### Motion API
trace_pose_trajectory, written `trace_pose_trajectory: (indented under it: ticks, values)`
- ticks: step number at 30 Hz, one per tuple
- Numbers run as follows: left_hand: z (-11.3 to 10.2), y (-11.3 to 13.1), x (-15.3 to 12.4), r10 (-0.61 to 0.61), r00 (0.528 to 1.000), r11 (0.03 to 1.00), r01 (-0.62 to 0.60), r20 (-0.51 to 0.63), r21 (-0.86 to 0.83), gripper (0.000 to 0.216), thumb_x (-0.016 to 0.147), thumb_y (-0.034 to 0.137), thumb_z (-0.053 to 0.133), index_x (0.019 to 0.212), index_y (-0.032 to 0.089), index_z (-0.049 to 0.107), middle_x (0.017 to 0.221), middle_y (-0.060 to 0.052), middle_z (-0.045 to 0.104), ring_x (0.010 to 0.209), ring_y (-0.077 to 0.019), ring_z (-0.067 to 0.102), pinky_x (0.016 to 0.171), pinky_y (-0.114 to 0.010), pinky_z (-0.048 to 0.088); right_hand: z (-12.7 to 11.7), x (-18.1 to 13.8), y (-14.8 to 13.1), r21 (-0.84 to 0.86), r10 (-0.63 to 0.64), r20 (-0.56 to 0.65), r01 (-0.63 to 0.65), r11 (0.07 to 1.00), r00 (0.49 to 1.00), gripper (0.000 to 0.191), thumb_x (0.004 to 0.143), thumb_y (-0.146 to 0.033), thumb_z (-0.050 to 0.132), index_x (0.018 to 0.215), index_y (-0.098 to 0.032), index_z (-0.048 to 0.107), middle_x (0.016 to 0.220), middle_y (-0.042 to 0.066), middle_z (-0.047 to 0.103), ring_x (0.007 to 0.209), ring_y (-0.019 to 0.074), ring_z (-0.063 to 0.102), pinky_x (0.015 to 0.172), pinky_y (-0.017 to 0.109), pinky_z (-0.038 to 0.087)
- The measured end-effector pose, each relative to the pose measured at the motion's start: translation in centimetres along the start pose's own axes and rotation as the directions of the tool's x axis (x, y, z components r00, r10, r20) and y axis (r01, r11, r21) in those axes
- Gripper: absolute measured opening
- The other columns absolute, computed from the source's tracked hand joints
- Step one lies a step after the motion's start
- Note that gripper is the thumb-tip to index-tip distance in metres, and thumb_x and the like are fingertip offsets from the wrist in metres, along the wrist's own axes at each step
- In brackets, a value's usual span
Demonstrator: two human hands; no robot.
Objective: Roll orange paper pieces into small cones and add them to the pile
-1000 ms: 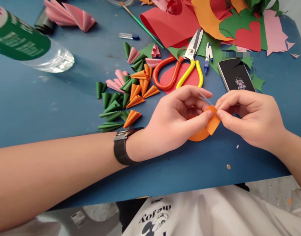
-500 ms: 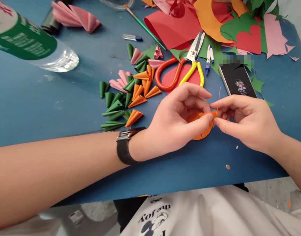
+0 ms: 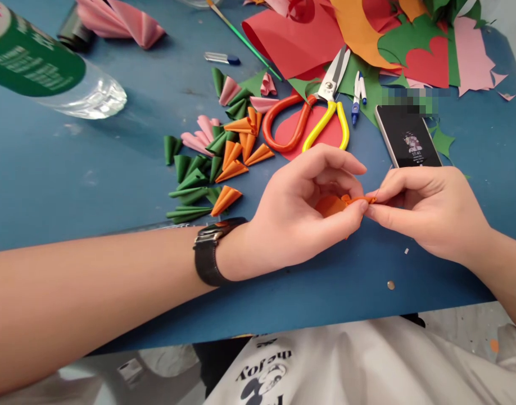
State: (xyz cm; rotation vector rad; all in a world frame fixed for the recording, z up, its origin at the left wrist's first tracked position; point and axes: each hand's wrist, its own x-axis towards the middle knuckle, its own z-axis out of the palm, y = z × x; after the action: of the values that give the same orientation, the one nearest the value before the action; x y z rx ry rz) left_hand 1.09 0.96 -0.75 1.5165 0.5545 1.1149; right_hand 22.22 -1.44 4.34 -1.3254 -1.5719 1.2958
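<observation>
My left hand [image 3: 302, 211], with a black watch on its wrist, and my right hand [image 3: 426, 211] meet over the blue table [image 3: 72, 180]. Both pinch one small folded piece of orange paper [image 3: 340, 203], thumb and forefinger closed on it from either side. The paper is squeezed narrow between the fingertips; most of it sits inside the curl of my left hand. A thin needle-like sliver shows by my right fingertips. Just beyond my left hand lies a heap of folded green, orange and pink paper cones [image 3: 216, 157].
Scissors with one orange and one yellow handle [image 3: 312, 112] lie on a red paper disc. A phone [image 3: 407, 138] lies beyond my right hand, with pens [image 3: 358, 93] nearby. Cut coloured sheets [image 3: 367, 39] fill the far side. A clear bottle with green label [image 3: 43, 73] lies at far left.
The orange paper, a flat round piece with a flap a second ago, is now folded tight and narrow between my fingertips. Both hands stayed in place.
</observation>
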Motion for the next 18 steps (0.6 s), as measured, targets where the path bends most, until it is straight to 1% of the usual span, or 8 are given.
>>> trace_pose_trajectory:
  ticks: [4,6,9,12,15,18]
  values:
    - [0.0,0.1,0.0,-0.009,1.000,0.999,0.010,-0.012,0.034,0.027,0.094,0.012,0.083,0.114,0.021,0.067,0.089,-0.001,0.079,0.067,-0.0110,0.075,0.062,-0.020,0.066,-0.2,-0.1,-0.3,-0.033,0.019,0.003,-0.019,0.999,1.000,0.019,0.080,-0.030,0.099,0.073,-0.029,0.081,0.075,0.001,0.079,0.071,0.0232,0.075,0.062,0.038,0.064]
    - [0.1,0.4,0.0,-0.029,1.000,0.999,0.030,-0.011,0.033,0.026,0.093,0.013,0.083,0.113,0.021,0.068,0.090,-0.001,0.079,0.068,-0.0111,0.075,0.060,-0.020,0.066,-0.4,-0.1,-0.3,-0.073,0.001,0.014,0.000,0.997,1.000,0.021,0.081,-0.033,0.100,0.073,-0.029,0.081,0.075,0.001,0.079,0.069,0.0229,0.074,0.060,0.038,0.063]
    - [0.2,0.9,0.0,-0.090,0.996,0.996,0.091,-0.023,0.016,0.027,0.091,0.014,0.083,0.113,0.023,0.069,0.088,-0.001,0.079,0.067,-0.0129,0.076,0.060,-0.023,0.066,-0.7,0.1,-0.3,-0.149,-0.098,0.043,0.103,0.983,0.994,0.020,0.084,-0.031,0.098,0.074,-0.030,0.081,0.076,0.001,0.078,0.067,0.0219,0.071,0.058,0.039,0.060]
    - [0.3,1.3,0.0,-0.144,0.989,0.989,0.145,-0.035,0.023,0.030,0.091,0.018,0.085,0.116,0.026,0.070,0.088,-0.002,0.081,0.076,-0.0178,0.080,0.065,-0.029,0.069,-1.0,0.2,-0.2,-0.226,-0.198,0.082,0.212,0.951,0.977,0.023,0.087,-0.028,0.096,0.072,-0.031,0.079,0.075,0.000,0.077,0.065,0.0214,0.068,0.059,0.041,0.058]
    - [0.3,1.4,0.0,-0.141,0.989,0.989,0.142,-0.032,0.031,0.030,0.091,0.022,0.086,0.117,0.028,0.073,0.089,-0.002,0.082,0.080,-0.0200,0.082,0.072,-0.033,0.071,-1.1,0.3,-0.3,-0.289,-0.240,0.108,0.262,0.921,0.965,0.025,0.091,-0.025,0.092,0.071,-0.031,0.077,0.075,0.000,0.076,0.064,0.0208,0.066,0.059,0.041,0.056]
    - [0.3,1.4,0.0,-0.147,0.989,0.987,0.149,-0.032,0.058,0.026,0.090,0.023,0.087,0.114,0.027,0.077,0.088,-0.004,0.083,0.082,-0.0223,0.083,0.075,-0.035,0.072,-1.3,0.3,-0.5,-0.322,-0.273,0.124,0.299,0.898,0.954,0.026,0.092,-0.022,0.089,0.071,-0.031,0.076,0.075,0.000,0.077,0.065,0.0209,0.067,0.059,0.041,0.057]
